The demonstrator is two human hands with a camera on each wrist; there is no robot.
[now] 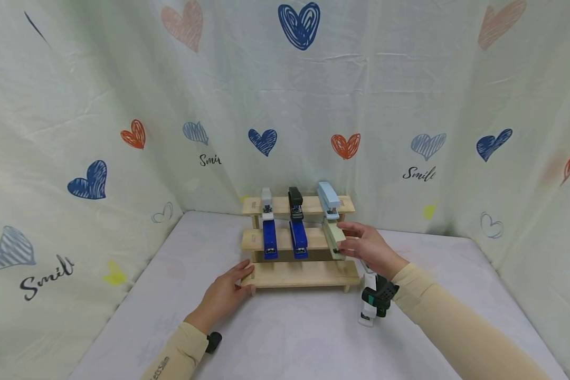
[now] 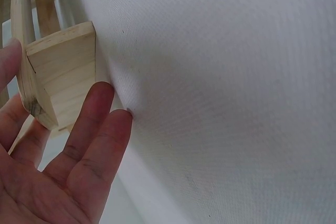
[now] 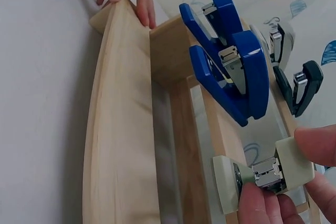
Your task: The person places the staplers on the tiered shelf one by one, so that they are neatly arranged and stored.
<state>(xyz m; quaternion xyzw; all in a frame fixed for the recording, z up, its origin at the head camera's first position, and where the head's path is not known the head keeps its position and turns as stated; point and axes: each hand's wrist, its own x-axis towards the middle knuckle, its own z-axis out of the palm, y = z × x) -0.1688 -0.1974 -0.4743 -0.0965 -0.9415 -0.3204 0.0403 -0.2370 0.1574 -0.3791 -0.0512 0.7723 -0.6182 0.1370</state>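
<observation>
On the middle shelf [image 1: 283, 238] of the wooden rack [image 1: 347, 205], at its right end, sits the cream stapler [image 1: 331, 233], pinched in your right hand [image 1: 367, 249]; your left hand [image 1: 224, 293] holds the left corner of the lowest shelf [image 1: 309, 273] between thumb and fingers. It is probably fairly light and stiff, but its smooth casing may slip and the hinged top may swing. Hold it across the sides, clear of the metal head [image 3: 266, 173]

Six staplers [image 1: 269, 239] at one three-shelf rack [image 1: 309, 274], at least one stapler [image 1: 368, 306] on table [image 1: 285, 338]; two hands [image 1: 225, 293] [image 1: 368, 248].
</observation>
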